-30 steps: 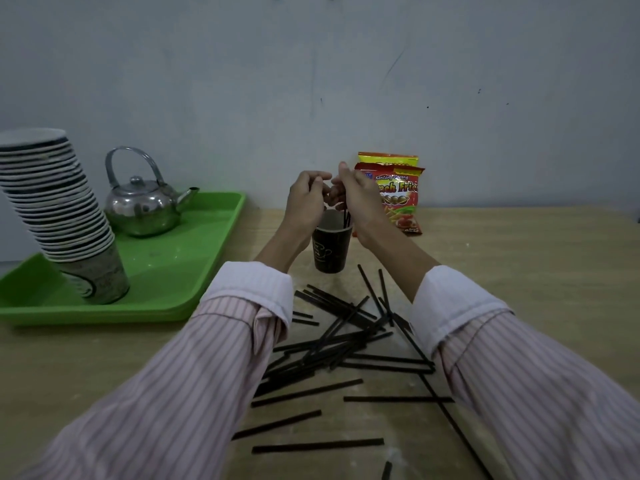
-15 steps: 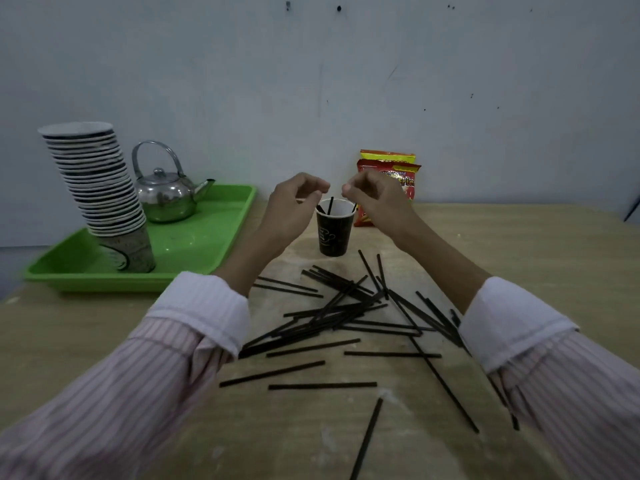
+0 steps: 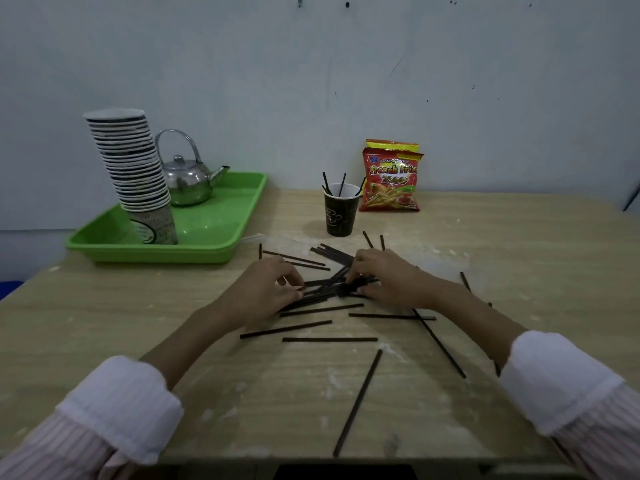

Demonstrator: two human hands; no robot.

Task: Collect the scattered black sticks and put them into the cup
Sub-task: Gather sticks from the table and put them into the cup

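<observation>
Wooden table is carrying most black sticks beneath and before the fingers; right hand is pinching several; left hand is curling at stick ends, grip unclear; cup, beyond the fingertips, is holding few.

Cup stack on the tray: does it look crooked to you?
Yes. The cup stack on the green tray curves left toward its top instead of standing straight; the wide lens may exaggerate it.

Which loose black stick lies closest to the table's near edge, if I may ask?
The lone stick pointing toward the person, its end almost at the edge; the rest lie farther back.
</observation>
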